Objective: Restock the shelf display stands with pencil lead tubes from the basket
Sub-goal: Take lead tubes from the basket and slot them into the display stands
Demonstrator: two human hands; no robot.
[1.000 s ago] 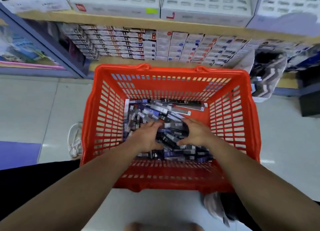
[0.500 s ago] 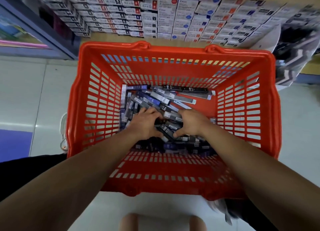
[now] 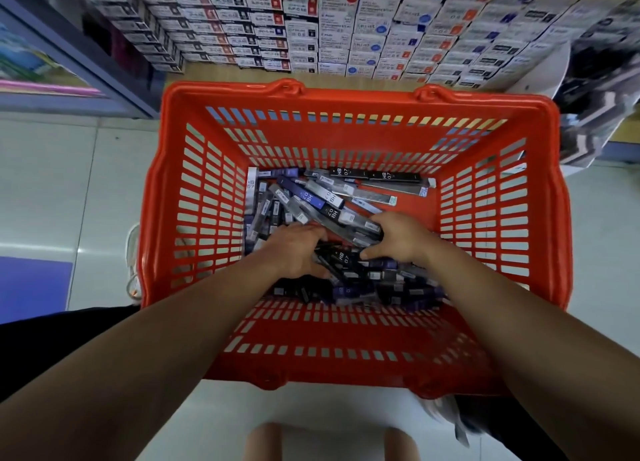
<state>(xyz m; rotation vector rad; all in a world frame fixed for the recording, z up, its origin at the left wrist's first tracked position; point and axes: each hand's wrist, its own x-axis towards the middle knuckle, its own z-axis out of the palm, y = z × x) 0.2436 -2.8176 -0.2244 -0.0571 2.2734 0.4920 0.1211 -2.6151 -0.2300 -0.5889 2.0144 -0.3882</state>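
Note:
A red plastic basket stands on the floor in front of me. A loose heap of pencil lead tubes, black, grey and blue and marked HB 0.7, covers its bottom. Both my hands are down in the heap, close together. My left hand curls its fingers and thumb round black tubes in the middle. My right hand grips a bundle of grey and black tubes that slants up to the left. The tubes under my palms are hidden. No display stand shows.
A low shelf packed with stacked white boxes runs right behind the basket. A dark patterned bag lies at the right, a white shoe and a purple mat at the left. The floor is pale tile.
The view has tipped down and closer to the basket. Both hands stayed in the heap and closed tighter on tubes; the right hand's bundle now slants up.

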